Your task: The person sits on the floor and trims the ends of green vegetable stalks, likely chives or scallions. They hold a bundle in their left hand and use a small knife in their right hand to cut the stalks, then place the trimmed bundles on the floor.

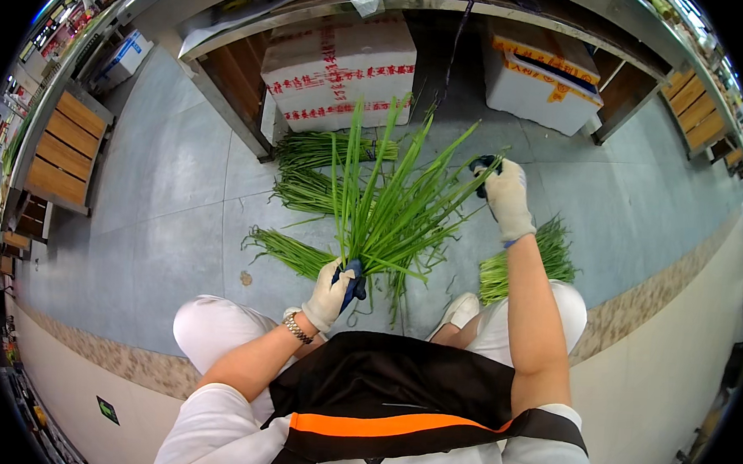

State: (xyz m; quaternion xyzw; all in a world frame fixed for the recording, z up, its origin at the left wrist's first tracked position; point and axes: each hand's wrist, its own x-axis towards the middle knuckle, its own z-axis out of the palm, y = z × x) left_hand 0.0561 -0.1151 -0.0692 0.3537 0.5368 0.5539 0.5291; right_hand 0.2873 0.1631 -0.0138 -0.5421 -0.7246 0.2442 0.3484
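My left hand, in a white glove with a dark blue palm, grips the base of a bunch of long green garlic chives. The leaves fan out away from me, over the floor. At the right edge of the fan, my right hand, gloved alike, has its fingers curled around a few leaf tips. Its palm side is partly hidden. Behind the held bunch lie bundles of chives, one tied with a dark band. Another bundle lies left of my left hand, and one more rests beside my right knee.
A metal-framed table stands ahead, with a white foam box with red print under it. Another white box with orange tape sits farther right. A dark cord hangs from the table edge. Wooden-slat stands are at the left.
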